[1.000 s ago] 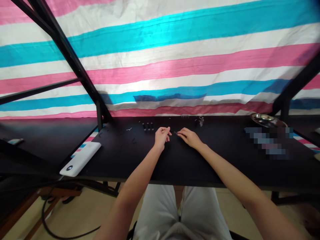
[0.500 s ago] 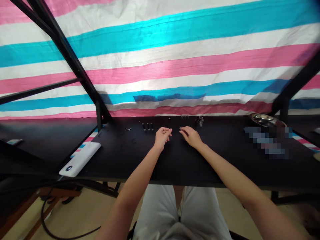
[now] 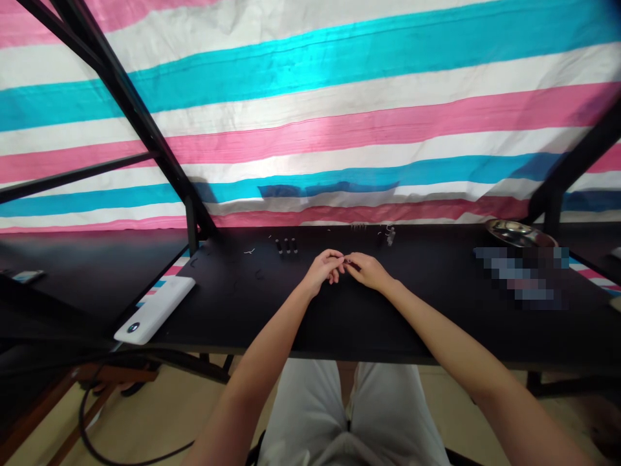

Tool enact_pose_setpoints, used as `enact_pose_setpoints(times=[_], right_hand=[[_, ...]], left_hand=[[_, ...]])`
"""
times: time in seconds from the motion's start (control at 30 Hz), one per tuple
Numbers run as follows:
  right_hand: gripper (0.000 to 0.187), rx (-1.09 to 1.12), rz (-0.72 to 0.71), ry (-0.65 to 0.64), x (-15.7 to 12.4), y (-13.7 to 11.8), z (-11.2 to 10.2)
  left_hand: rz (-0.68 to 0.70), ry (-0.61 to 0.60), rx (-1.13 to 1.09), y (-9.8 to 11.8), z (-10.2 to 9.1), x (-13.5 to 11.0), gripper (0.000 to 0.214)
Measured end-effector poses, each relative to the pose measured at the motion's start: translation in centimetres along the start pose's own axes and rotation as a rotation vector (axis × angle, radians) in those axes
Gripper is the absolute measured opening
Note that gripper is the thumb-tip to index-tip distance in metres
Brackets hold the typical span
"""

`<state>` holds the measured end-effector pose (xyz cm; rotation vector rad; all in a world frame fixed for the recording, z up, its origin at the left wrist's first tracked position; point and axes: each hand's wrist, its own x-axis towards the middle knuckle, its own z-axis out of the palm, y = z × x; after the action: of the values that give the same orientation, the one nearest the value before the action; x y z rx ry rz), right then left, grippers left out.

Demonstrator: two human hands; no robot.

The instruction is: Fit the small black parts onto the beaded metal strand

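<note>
Both of my hands meet over the middle of a black table (image 3: 339,317). My left hand (image 3: 324,270) has its fingers curled in a pinch. My right hand (image 3: 366,270) is also pinched, and a small dark piece (image 3: 347,262) sits between the two sets of fingertips. I cannot tell what that piece is. Just beyond my left hand stand three small dark upright parts (image 3: 286,246). More tiny parts (image 3: 387,233) lie past my right hand near the table's far edge.
A white power bank (image 3: 154,309) lies at the table's left edge. A metal dish (image 3: 514,230) sits at the far right beside a blurred patch. Black frame posts (image 3: 193,223) rise at the left, and a striped tarp hangs behind. A cable lies on the floor.
My hands drew apart half a second ago, then came together again. Their fingertips now touch around the small dark piece.
</note>
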<state>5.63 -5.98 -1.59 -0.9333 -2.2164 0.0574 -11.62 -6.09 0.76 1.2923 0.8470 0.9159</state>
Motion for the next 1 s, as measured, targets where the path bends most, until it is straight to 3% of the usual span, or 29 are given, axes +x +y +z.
enact_pose_setpoints(times=[0.17,0.37,0.5,1.0], right_hand=[[0.026,-0.136,0.158,0.055,0.1,0.8,-0.8],[0.022,-0.323,0.672,0.106,-1.0,4.8,-2.4],[0.024,-0.361,0.866,0.116,-1.6,6.3,-3.2],[0.028,-0.4,0.903,0.091,-1.6,7.4,-2.4]], left_hand=[[0.043,0.128,0.042,-0.3,0.0,0.3,0.028],[0.086,0.259,0.181,-0.8,-0.2,0.6,0.013],[0.093,0.249,0.157,-0.7,-0.2,0.6,0.016],[0.107,0.154,0.14,-0.7,0.0,0.5,0.021]])
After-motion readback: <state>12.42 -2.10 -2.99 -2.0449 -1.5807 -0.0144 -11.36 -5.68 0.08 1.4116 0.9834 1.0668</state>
